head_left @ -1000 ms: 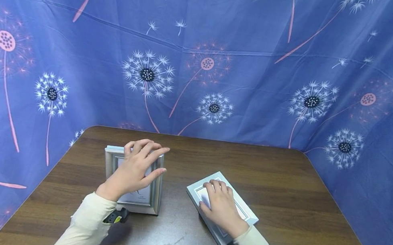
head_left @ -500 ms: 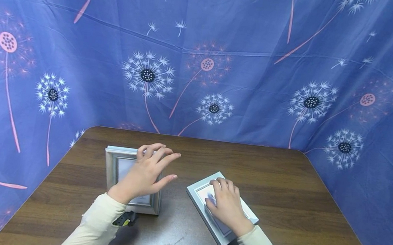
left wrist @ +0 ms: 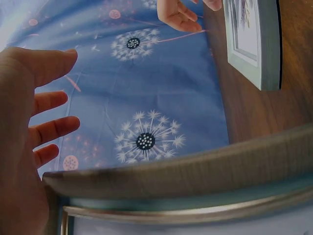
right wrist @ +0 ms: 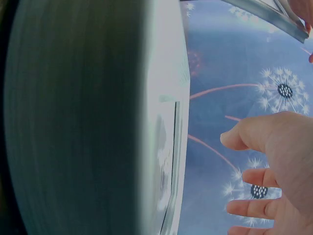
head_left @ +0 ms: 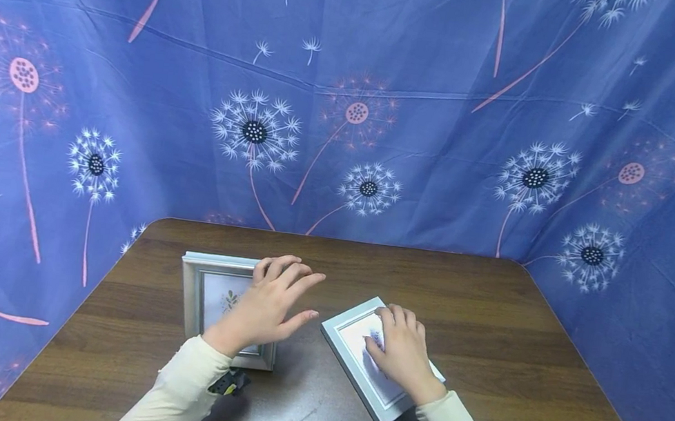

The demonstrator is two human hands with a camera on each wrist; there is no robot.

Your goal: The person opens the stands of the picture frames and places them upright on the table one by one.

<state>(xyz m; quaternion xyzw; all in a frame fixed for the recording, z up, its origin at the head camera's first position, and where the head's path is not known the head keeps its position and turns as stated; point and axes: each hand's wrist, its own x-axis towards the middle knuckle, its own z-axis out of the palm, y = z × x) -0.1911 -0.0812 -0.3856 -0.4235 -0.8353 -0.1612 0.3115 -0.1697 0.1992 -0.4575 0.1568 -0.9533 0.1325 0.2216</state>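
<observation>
A silver picture frame (head_left: 192,305) stands upright on the left side of the table, its print showing a small leafy sprig. My left hand (head_left: 266,310) is in front of its right part, fingers spread and loosely bent, holding nothing; the left wrist view shows the frame's edge (left wrist: 186,183) beside that hand. To the right, a second silver picture frame (head_left: 341,357) lies face up, turned at an angle. Over its upper right side is my right hand (head_left: 403,350), thumb apart and fingers relaxed, gripping nothing. That hand covers part of the print.
Both frames are on a brown wood-grain table (head_left: 501,368). A blue cloth (head_left: 445,146) with dandelion patterns hangs behind the table and along its sides. Between the two frames runs a strip of tabletop with a scuff mark (head_left: 298,418).
Both hands have drifted to the right, uncovering more of each print. The two picture frames stay where they were.
</observation>
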